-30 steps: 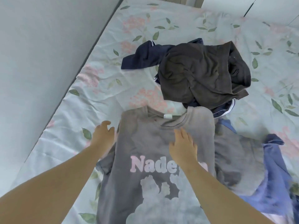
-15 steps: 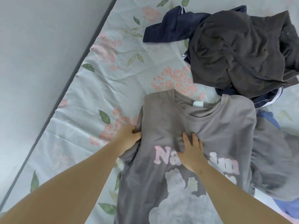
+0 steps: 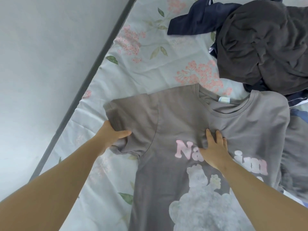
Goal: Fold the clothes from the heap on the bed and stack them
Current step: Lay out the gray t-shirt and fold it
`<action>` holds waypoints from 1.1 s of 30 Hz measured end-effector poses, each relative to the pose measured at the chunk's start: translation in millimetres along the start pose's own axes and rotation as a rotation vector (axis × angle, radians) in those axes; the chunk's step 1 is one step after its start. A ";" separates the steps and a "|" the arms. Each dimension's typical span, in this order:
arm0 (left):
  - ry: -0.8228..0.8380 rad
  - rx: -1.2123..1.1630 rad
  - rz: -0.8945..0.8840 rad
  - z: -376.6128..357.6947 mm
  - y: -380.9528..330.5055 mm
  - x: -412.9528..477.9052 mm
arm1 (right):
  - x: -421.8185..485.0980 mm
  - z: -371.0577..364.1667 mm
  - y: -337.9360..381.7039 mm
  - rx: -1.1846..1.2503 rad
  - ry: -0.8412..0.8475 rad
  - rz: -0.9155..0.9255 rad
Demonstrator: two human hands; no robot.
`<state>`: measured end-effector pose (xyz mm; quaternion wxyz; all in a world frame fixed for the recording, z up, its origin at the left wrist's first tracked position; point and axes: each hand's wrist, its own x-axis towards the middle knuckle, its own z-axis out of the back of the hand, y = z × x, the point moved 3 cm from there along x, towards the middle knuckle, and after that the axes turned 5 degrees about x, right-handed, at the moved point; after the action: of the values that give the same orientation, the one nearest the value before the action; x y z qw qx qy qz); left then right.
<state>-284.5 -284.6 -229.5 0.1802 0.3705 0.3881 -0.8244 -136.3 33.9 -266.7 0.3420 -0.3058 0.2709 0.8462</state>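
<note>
T-shirt (image 3: 183, 117), grey, print side up, flat on the bed (image 3: 150, 64) close to the person.

Fingers (image 3: 124, 133) of left hand (image 3: 111, 135): thumb on top of the sleeve (image 3: 131, 114) hem, the rest hidden under the cloth, so pinching it, sleeve drawn out sideways toward the wall (image 3: 41, 64).

Fingers (image 3: 209, 135) of right hand (image 3: 215, 147): straight, slightly spread, pressed flat on the chest over the pink lettering, pinning the cloth.

Outward: near sleeve spread fairly smooth. Far shoulder lying over more grey cloth (image 3: 296, 155) at the right edge; sleeve on that side not visible. Neck label showing, collar pointing at the heap (image 3: 263, 45). Heap = dark grey garment crumpled on top of a navy garment (image 3: 196, 22), touched by neither hand. Scrap of blue fabric (image 3: 300, 114) at the right edge.

Progress, as a judgement: early.
- Shirt only at the flattening step, no fold in it yet.
- No folded stack anywhere in view.
- Left: sleeves in, body folded, shirt set down as stack base, then the same for dark grey, navy and whatever sits at the right edge.
- Count of remaining pieces: cannot tell, partly cut off.
</note>
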 end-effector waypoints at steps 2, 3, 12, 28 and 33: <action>-0.086 0.029 0.018 1.3 12.5 -4.7 | 1.7 -1.3 -0.9 0.012 -0.002 0.006; -0.174 0.047 0.017 2.7 18.6 -8.3 | 2.1 -1.7 -1.3 0.014 -0.004 0.010; -0.412 0.791 -0.486 -95.8 -21.0 -64.1 | -42.4 21.1 -18.8 0.468 -0.158 0.188; 0.054 1.330 -0.565 -237.4 -45.1 -74.1 | -69.6 112.1 -208.5 0.694 -0.884 -0.651; -0.028 1.209 -0.419 -257.8 -52.9 -87.9 | -67.0 118.4 -241.3 0.855 -0.806 -0.677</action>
<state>-135.9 -50.9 -246.0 -0.2205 0.3121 -0.0834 -0.9203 42.9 234.7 -200.9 0.7533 0.1278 0.3224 0.5587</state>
